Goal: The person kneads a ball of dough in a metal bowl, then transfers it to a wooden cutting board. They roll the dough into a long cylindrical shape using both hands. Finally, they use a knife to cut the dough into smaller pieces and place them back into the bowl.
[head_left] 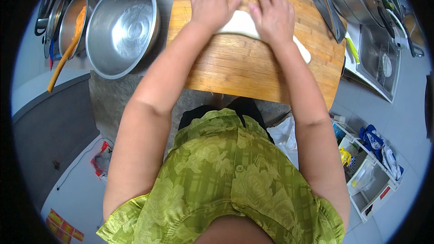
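A long white roll of dough (240, 23) lies across the wooden board (239, 70), its right end (302, 50) showing past my right wrist. My left hand (211, 7) is over the dough's left part with its fingers spread. Over the middle of the roll rests my right hand (275, 18), palm down, fingers stretched forward and thumb toward the left hand. Neither hand grips anything. The dough under both palms is hidden.
Left of the board stands a large steel bowl (121, 31). Beyond it, a smaller bowl (74, 22) holds orange stuff and a wooden-handled tool (63, 65). A cleaver (329, 16) lies on the board's right side, near pots (355, 4) and a sink (379, 56).
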Action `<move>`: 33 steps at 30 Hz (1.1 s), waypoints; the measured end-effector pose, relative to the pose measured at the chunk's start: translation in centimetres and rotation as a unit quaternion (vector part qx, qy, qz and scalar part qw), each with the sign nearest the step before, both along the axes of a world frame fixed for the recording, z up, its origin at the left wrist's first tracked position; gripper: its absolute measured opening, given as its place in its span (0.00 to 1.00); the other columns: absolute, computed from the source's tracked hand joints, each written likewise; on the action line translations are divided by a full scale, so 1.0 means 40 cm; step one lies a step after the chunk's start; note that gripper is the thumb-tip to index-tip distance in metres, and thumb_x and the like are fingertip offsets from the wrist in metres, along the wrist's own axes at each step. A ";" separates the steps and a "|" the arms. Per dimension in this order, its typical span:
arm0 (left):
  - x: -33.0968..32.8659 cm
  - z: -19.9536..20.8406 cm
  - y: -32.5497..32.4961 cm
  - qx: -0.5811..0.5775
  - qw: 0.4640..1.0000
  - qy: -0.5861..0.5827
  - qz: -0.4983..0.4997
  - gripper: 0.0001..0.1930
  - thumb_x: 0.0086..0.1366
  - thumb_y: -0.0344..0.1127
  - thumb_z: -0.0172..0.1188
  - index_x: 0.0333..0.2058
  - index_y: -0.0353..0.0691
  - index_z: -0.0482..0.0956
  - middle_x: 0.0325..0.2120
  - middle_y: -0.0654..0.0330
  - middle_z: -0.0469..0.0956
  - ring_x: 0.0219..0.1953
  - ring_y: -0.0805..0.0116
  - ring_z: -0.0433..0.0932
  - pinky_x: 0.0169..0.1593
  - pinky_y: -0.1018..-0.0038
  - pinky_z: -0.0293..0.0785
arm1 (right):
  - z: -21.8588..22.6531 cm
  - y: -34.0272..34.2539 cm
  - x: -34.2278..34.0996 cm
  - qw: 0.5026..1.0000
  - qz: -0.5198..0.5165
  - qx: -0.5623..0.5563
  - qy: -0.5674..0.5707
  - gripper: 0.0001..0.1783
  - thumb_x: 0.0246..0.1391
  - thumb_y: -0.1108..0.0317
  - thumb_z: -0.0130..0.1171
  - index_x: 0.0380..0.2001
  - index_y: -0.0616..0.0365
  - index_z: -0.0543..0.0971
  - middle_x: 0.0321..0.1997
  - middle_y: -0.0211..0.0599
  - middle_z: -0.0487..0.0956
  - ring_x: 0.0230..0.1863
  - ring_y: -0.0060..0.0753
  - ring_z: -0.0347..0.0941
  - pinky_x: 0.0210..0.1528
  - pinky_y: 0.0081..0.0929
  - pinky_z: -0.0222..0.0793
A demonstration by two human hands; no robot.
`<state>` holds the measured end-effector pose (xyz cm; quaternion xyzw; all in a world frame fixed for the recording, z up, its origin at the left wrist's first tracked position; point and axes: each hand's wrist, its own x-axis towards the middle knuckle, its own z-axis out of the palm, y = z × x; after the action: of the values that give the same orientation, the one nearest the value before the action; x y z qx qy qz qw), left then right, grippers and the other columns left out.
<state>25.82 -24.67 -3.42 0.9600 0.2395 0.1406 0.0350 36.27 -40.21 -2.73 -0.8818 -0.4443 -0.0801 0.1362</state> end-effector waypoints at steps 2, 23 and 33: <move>0.030 -0.020 0.053 -0.013 1.000 -0.009 -0.018 0.33 0.73 0.59 0.46 0.69 0.45 0.64 0.71 0.46 0.59 0.74 0.47 0.53 0.71 0.35 0.42 | 0.016 0.002 0.037 0.999 0.017 0.051 0.005 0.31 0.66 0.42 0.49 0.56 0.57 0.80 0.62 0.50 0.75 0.65 0.51 0.68 0.65 0.51 0.61; 0.070 -0.063 0.188 0.041 0.995 0.037 -0.081 0.43 0.67 0.76 0.38 0.72 0.56 0.61 0.72 0.48 0.56 0.76 0.48 0.46 0.73 0.40 0.39 | 0.014 -0.065 0.190 0.998 0.036 0.033 0.035 0.31 0.65 0.42 0.50 0.55 0.56 0.80 0.61 0.48 0.76 0.63 0.51 0.70 0.63 0.48 0.65; -0.219 0.096 -0.035 -0.069 0.972 0.082 -0.209 0.42 0.62 0.55 0.65 0.70 0.47 0.61 0.67 0.47 0.63 0.71 0.48 0.60 0.73 0.47 0.48 | 0.064 -0.288 -0.084 0.993 0.101 -0.059 0.018 0.43 0.58 0.39 0.59 0.68 0.55 0.68 0.67 0.64 0.65 0.69 0.61 0.60 0.71 0.61 0.52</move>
<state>17.06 -26.07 0.41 0.9923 0.0443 0.0340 0.1103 32.92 -51.74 -0.18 -0.8402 -0.5326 -0.0235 0.0994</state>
